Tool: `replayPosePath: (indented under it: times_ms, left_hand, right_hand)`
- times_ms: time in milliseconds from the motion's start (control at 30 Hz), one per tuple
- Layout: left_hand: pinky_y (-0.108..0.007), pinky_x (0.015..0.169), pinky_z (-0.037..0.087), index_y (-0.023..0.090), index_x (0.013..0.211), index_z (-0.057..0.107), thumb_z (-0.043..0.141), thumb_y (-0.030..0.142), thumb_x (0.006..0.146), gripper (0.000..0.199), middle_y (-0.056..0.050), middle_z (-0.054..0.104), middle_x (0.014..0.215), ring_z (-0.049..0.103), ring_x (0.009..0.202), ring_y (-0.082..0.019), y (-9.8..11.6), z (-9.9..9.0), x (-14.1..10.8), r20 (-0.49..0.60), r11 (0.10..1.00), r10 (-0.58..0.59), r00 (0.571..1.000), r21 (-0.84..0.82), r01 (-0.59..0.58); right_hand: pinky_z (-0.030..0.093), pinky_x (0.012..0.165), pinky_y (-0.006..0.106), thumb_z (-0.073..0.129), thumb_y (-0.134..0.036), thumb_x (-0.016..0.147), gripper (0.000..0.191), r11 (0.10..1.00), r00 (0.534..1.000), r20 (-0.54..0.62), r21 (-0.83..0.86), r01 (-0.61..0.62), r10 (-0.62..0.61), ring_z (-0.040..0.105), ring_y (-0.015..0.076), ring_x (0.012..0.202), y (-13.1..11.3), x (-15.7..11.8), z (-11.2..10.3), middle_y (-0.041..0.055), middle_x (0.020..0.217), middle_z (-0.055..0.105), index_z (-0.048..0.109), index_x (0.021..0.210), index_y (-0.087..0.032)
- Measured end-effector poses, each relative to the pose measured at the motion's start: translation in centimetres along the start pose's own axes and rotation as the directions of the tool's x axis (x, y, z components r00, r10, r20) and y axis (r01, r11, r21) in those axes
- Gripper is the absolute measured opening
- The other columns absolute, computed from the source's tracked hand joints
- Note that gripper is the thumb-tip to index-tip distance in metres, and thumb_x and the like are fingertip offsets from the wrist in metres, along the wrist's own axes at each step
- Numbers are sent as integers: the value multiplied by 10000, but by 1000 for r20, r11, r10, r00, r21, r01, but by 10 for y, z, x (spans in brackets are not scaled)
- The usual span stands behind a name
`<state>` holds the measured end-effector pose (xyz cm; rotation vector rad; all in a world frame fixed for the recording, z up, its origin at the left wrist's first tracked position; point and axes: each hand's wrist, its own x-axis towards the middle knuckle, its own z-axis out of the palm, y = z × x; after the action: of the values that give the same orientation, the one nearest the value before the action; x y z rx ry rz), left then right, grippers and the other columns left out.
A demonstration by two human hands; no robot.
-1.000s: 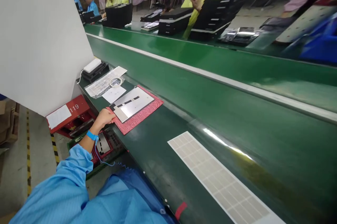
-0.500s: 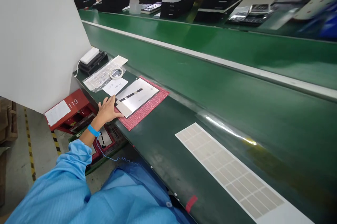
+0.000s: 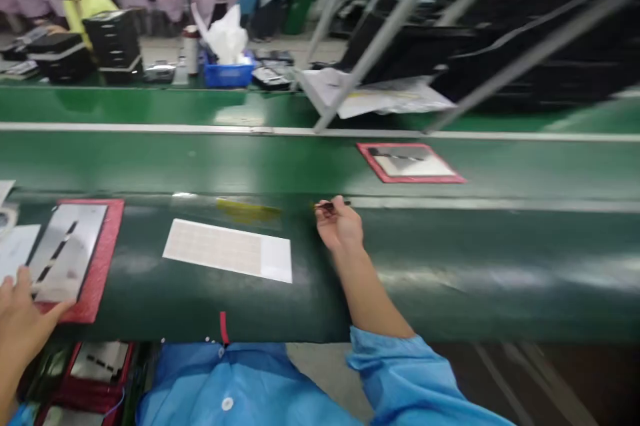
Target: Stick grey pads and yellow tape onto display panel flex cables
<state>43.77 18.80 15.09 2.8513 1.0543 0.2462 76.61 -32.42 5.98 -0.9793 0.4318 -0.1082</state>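
At the left, my left hand (image 3: pixel 25 319) lies with fingers spread over the near edge of a flat silver panel (image 3: pixel 83 239). The panel has a black-and-white strip across it and rests on a pink bubble-wrap sheet (image 3: pixel 97 293). My right hand (image 3: pixel 343 229) is closed around a thin dark tool (image 3: pixel 327 205), blurred, held near the back of the dark green bench. Between the hands lies a white sheet of pale rectangular stickers (image 3: pixel 215 247), with a blank white part at its right end.
A second panel (image 3: pixel 413 161) in a pink wrap lies on the green belt (image 3: pixel 280 163) behind my right hand. Yellow tape (image 3: pixel 249 211) marks the bench's back edge. Grey metal bars (image 3: pixel 370 46) slant up beyond. Wrapped panels (image 3: pixel 100 361) sit below the bench at left.
The view has swung right, bringing my right hand with the dark tool and the panel on the belt into sight. My left hand stays at the silver panel's edge.
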Motion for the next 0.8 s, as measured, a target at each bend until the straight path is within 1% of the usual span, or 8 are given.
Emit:
replayPosePath:
  times_ms: [67,167,233,333,367,433,633,800]
  left_hand:
    - [-709,1213,333,510,1613,205,453,794,753,939,108,301,1714,409,1484,-489,50,-3,8,-129,988,95,987,-107,-109]
    - [-498,1247,416,409,1472,539,571,662,839,683,70,548,1566,547,1421,-324,166,-12,6,-81,846,359,930,-392,-361]
    - [-452,1195,467,308,1323,687,633,587,849,553,6,673,1429,625,1331,-300,257,-16,10,-4,681,557,830,-569,-461]
    - [-371,961,563,228,1097,781,643,444,889,330,-28,791,1121,737,1030,-240,391,-17,34,64,466,772,632,-733,-495]
    - [-340,880,559,199,1027,788,627,386,910,274,-34,795,1035,734,953,-218,434,-15,44,64,415,820,569,-750,-515]
    - [-298,767,515,148,929,778,586,283,937,235,-42,771,906,690,831,-178,517,-6,65,60,391,864,500,-704,-592]
    - [-333,856,481,77,871,750,537,92,921,219,-126,731,888,668,876,-215,724,70,103,149,433,893,424,-534,-726]
    - [-343,1053,462,82,1191,725,674,199,901,316,-181,702,1283,638,1196,-287,832,138,105,279,414,906,319,-421,-807]
  right_hand:
    - [549,617,205,694,-316,1022,249,998,998,-66,52,25,-21,622,104,693,-24,10,-23,21,849,640,603,909,-113]
    - [537,561,185,744,-288,973,309,992,993,-111,110,59,-47,625,103,611,-46,15,-42,12,753,656,536,794,-146]
    - [540,545,184,736,-267,969,290,989,989,-138,127,77,-59,630,109,588,-59,17,-55,17,729,665,535,794,-152]
    - [526,522,169,704,-239,979,264,984,976,-202,145,107,-77,632,109,568,-73,22,-77,19,696,661,529,800,-153]
    - [516,512,161,712,-243,971,270,982,972,-224,152,114,-79,628,106,558,-75,24,-84,16,682,656,525,799,-154]
    - [505,501,153,772,-269,924,292,977,965,-248,170,126,-82,627,104,554,-74,25,-93,13,683,655,529,806,-155]
    - [535,517,185,981,-409,628,514,960,952,-271,197,199,-142,674,149,642,-67,22,-97,47,763,690,596,857,-156]
    - [538,517,191,1011,-482,572,598,969,927,-341,125,212,-158,677,161,648,-76,12,-93,63,764,680,603,842,-138]
